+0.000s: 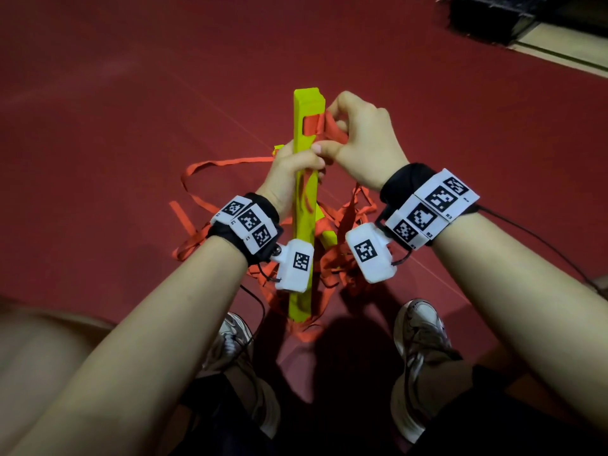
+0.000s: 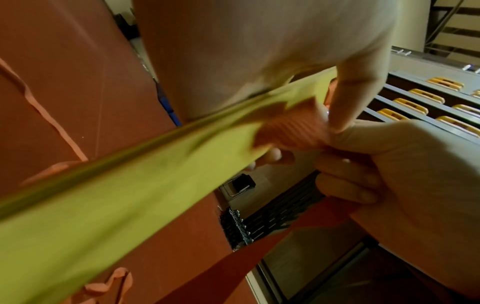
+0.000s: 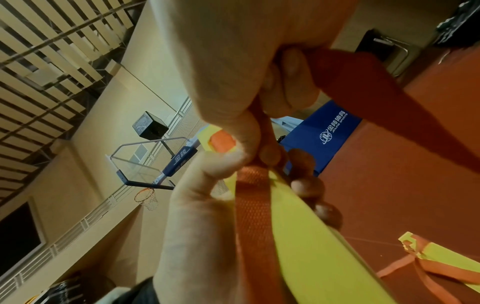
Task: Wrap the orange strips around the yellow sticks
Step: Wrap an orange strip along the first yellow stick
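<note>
Orange strip [image 1: 324,126] is getting its first turn near the yellow stick [image 1: 304,205] top, my right grip [image 1: 358,136] pinching it. Just below, my left grip [image 1: 289,172] is clasping the stick; next I'm judging a taut pull around.

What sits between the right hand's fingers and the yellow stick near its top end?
Only the orange strip: the right hand pinches it against the yellow stick, with no gap showing in the head view.
</note>
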